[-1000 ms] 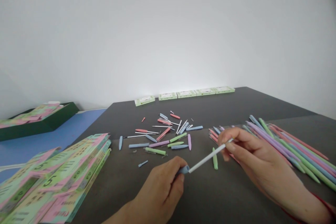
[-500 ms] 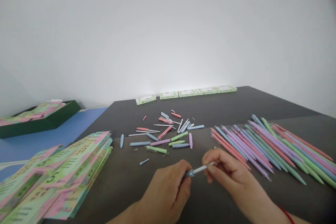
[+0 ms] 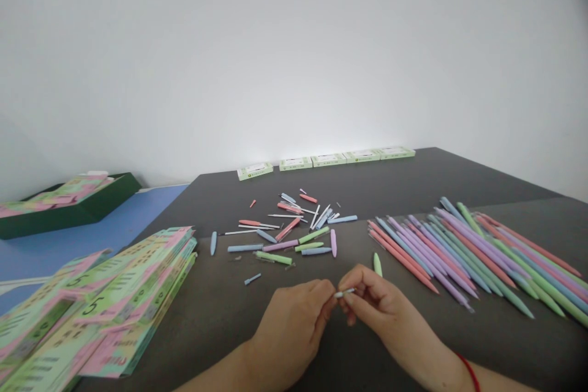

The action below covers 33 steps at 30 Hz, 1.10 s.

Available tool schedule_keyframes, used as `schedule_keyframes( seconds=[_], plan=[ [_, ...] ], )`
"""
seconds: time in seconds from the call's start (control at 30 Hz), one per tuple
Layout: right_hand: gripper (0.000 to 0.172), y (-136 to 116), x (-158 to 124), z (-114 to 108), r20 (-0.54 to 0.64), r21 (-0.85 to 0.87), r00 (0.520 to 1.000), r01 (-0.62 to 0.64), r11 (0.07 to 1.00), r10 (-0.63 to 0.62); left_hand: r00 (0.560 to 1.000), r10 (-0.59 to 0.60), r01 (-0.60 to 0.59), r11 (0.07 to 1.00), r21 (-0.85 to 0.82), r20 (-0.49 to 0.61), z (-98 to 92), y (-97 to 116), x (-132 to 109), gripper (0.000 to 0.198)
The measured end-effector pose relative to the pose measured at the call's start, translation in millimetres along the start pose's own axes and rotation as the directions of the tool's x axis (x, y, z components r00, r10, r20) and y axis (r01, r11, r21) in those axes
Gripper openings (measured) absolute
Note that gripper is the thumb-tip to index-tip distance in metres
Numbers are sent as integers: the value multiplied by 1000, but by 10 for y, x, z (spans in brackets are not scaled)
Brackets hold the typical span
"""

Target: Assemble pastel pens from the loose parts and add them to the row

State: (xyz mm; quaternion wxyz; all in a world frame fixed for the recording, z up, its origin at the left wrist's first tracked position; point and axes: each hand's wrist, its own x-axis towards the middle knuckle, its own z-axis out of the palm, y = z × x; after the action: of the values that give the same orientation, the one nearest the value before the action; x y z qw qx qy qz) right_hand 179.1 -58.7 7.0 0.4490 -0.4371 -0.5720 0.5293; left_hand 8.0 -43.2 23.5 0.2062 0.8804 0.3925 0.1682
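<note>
My left hand (image 3: 296,324) is closed around a pen barrel, now hidden by the fingers; half a second ago its blue end showed. A short length of white pen refill (image 3: 344,293) sticks out from that fist towards the right. Thumb and fingertips of my right hand (image 3: 374,301) pinch the refill's outer end, close against the left hand. Just beyond the right hand lies a light green pen part (image 3: 377,264). Loose barrels, such as a green one (image 3: 274,258) and a purple one (image 3: 280,247), lie ahead among white refills (image 3: 315,217). A small blue piece (image 3: 252,279) rests nearer.
Rows of coloured pens (image 3: 463,254) cover the right of the dark table (image 3: 220,331). Printed packets (image 3: 114,300) are stacked at left, with a green tray (image 3: 110,199) of more packets behind. Several flat boxes (image 3: 328,160) line the back edge by the wall.
My right hand has moved left, up to the left hand. Less of the white refill shows between them. The green pen part beyond the right hand has come into view.
</note>
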Motion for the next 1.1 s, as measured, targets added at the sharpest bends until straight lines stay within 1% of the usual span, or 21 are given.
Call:
schedule_keyframes(
  seconds=[0.1, 0.2, 0.27, 0.3, 0.33, 0.37, 0.4, 0.43, 0.47, 0.5, 0.57, 0.6, 0.67, 0.77, 0.83, 0.9, 0.97, 1.03, 1.1],
  plan=[
    [17, 43, 34, -11, 5, -42, 1000, -30, 999, 30, 1000, -32, 32, 999, -17, 0, 46, -70, 16, 23],
    [11, 82, 46, -37, 61, -76, 997, -31, 997, 36, 999, -51, 51, 998, -35, 1, 58, -112, 20, 23],
    [25, 71, 48, -82, 130, -104, 991, -31, 994, 45, 998, -61, 61, 998, -33, -6, 44, -133, 22, 23],
    [33, 47, 55, -117, 156, -147, 987, -22, 989, 45, 997, -71, 71, 997, -29, -11, 33, -143, 22, 24],
    [36, 13, 69, -160, 167, -222, 985, 3, 975, 35, 996, -84, 83, 996, -25, -15, 20, -154, 24, 25],
    [36, -31, 96, -208, 163, -333, 987, 44, 942, 11, 995, -97, 96, 995, -22, -20, 6, -165, 26, 26],
    [31, -78, 137, -256, 150, -467, 988, 100, 879, -32, 994, -107, 106, 994, -19, -25, -8, -177, 29, 26],
    [26, -125, 195, -298, 145, -603, 986, 158, 782, -88, 993, -113, 113, 994, -12, -29, -21, -189, 33, 27],
    [23, -165, 268, -331, 158, -727, 977, 215, 652, -145, 993, -116, 116, 993, 1, -37, -35, -202, 39, 27],
    [20, -193, 355, -348, 200, -816, 961, 272, 510, -193, 992, -115, 116, 993, 22, -48, -49, -216, 46, 27],
    [16, -205, 555, -329, 327, -894, 925, 369, 254, -191, 991, -107, 113, 990, 82, -77, -82, -250, 64, 26],
    [13, -189, 657, -296, 364, -896, 914, 396, 203, -176, 991, -102, 112, 987, 119, -92, -101, -271, 74, 26],
    [9, -127, 843, -201, 409, -890, 900, 429, 153, -149, 989, -89, 114, 971, 210, -122, -141, -322, 95, 27],
    [8, -42, 1026, -76, 421, -888, 896, 439, 136, -138, 986, -75, 121, 938, 324, -149, -198, -416, 126, 28],
    [7, -37, 1064, -61, 408, -892, 901, 427, 145, -147, 985, -71, 124, 924, 361, -157, -224, -477, 143, 27],
    [5, -79, 1033, -114, 372, -901, 914, 398, 174, -165, 984, -67, 126, 915, 384, -162, -239, -519, 154, 26],
    [4, -143, 942, -216, 328, -908, 928, 362, 212, -177, 985, -61, 123, 906, 404, -164, -244, -537, 158, 25],
    [5, -203, 819, -329, 298, -898, 938, 339, 281, -177, 985, -53, 117, 900, 419, -162, -244, -533, 157, 25],
    [5, -241, 698, -420, 277, -848, 944, 327, 416, -179, 986, -46, 111, 896, 430, -158, -241, -518, 153, 23]
  ],
)
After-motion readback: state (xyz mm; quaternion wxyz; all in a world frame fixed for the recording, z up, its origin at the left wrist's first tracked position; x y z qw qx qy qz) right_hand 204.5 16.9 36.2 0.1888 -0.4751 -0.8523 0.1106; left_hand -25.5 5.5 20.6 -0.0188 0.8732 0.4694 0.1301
